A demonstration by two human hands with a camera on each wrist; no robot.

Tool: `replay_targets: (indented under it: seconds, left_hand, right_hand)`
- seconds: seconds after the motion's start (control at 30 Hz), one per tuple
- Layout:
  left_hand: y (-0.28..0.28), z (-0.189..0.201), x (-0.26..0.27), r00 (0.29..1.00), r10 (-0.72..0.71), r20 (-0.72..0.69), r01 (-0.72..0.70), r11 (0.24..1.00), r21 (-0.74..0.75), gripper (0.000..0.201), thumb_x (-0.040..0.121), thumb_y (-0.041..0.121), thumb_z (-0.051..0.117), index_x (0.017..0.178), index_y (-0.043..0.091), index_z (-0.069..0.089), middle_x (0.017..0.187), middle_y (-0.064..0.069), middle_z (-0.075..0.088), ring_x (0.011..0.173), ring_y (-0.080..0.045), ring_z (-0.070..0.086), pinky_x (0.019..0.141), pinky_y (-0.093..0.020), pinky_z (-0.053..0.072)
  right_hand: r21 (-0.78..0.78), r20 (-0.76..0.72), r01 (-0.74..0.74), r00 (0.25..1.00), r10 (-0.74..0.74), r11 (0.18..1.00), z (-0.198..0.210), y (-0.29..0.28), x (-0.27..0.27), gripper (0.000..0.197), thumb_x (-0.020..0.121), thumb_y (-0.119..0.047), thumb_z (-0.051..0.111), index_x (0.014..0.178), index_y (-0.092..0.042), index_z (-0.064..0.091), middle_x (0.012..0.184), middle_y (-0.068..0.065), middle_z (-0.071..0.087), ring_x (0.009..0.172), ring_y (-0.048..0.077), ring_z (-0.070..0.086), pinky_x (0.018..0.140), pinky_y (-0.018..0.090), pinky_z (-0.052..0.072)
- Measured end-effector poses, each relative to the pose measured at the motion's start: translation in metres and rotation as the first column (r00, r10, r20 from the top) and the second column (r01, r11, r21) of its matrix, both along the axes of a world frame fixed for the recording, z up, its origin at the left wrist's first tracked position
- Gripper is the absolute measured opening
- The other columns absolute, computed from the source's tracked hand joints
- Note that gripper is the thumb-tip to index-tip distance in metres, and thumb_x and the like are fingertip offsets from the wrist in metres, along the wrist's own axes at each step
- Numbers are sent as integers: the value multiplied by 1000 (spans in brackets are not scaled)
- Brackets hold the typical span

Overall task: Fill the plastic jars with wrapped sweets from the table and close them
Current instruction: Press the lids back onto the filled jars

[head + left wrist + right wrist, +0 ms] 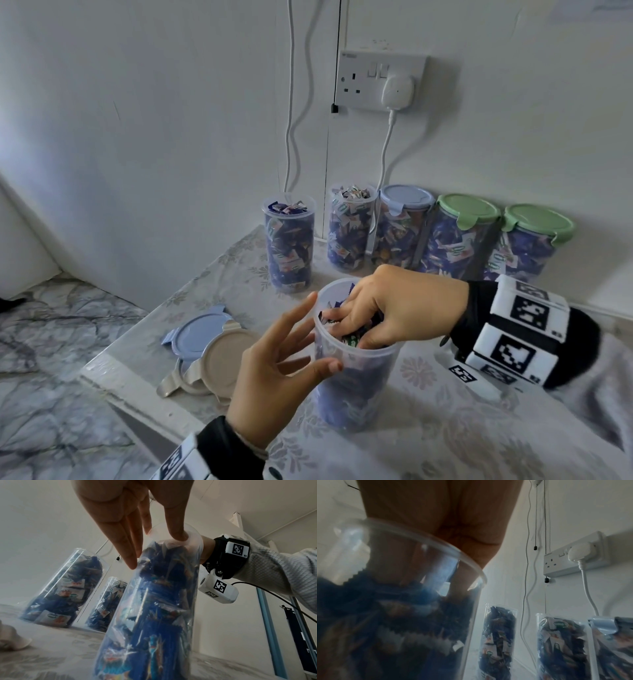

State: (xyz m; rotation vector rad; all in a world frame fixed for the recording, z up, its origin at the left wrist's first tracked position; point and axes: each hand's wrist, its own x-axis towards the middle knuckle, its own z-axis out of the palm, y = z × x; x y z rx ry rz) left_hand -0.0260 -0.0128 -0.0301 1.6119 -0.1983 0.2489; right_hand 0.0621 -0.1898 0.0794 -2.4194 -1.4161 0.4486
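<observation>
A clear plastic jar (356, 383) stands lidless on the table, nearly full of blue wrapped sweets (159, 601). My right hand (349, 329) reaches into its mouth from the right, fingers and thumb bunched on a few sweets at the top of the pile. My left hand (308, 335) steadies the jar from the near left, with its thumb on the front wall below the rim and its fingers straight and spread along the side. In the right wrist view the fingers (460, 580) go down past the rim (453, 553) onto the sweets.
Two full lidless jars (289, 246) (349, 233) stand behind. A blue-lidded jar (400, 229) and two green-lidded jars (462, 236) (531, 246) line the wall. A blue lid (202, 335) and beige lids (226, 359) lie by the table's left edge (137, 387). A plugged socket (376, 82) trails cables.
</observation>
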Motion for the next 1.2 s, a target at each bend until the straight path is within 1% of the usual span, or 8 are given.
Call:
replay_targets:
  seconds: [0.17,0.3,0.47,0.6,0.77,0.9,1.03,1.2]
  left_hand:
    - [4,5,-2,999,-28,18,26,995,93,74,66,37,83,128,50,45,118,15,65,113,-6,59,89,-38,53]
    - [13,5,-3,997,-76,0,75,986,151,69,69,40,77,127,54,42,119,18,64,113,-3,58,89,-31,52]
    - [48,-5,-1,996,47,-73,-21,946,325,50,59,58,65,108,54,57,100,21,70,100,3,63,90,-30,51]
    - [90,-23,8,970,226,-93,-101,718,688,65,52,71,55,112,46,56,120,18,60,116,-5,52,100,-33,41]
    - [100,-33,15,900,362,-241,54,455,889,102,59,73,66,143,39,19,153,-5,20,139,-27,20,112,-42,23]
    - [91,-35,20,870,407,-279,110,390,914,120,53,71,72,146,38,2,155,-9,3,142,-32,10,112,-43,19]
    - [85,-34,23,873,427,-238,119,286,951,115,54,70,69,145,34,8,142,-3,27,132,-27,27,106,-35,27]
    - [82,-30,23,888,419,-189,46,327,944,101,58,66,59,143,28,20,137,-3,36,125,-24,36,100,-32,32]
  right_hand:
    - [-28,-11,38,999,-38,999,2,6,-4,31,81,-14,71,110,-23,71,108,-8,72,111,4,60,93,30,47]
    - [-1,-62,89,994,-89,996,8,3,-8,33,82,-18,72,114,-26,70,104,-19,70,110,-1,60,96,23,45]
    - [285,12,127,991,-135,950,4,-8,-21,24,86,-30,69,109,-24,73,113,-9,70,104,-5,61,94,21,46]
    - [508,150,140,957,-247,850,-26,-20,-26,28,87,-43,58,109,-32,71,137,-8,54,124,-1,48,104,25,37]
    - [649,-99,348,920,-378,676,-69,-30,-34,51,83,-73,40,127,-48,50,147,-21,35,134,0,34,105,15,31]
    - [740,-273,391,918,-287,547,-92,-28,-44,64,87,-69,38,141,-36,38,148,-14,38,140,10,31,114,43,26]
    - [780,-360,431,902,-237,453,-100,-24,-53,76,83,-73,41,143,-28,29,144,-26,38,136,2,34,108,20,34]
    - [781,-391,464,885,-252,418,-101,-23,-58,75,83,-73,40,144,-31,25,143,-34,34,135,-5,32,101,8,32]
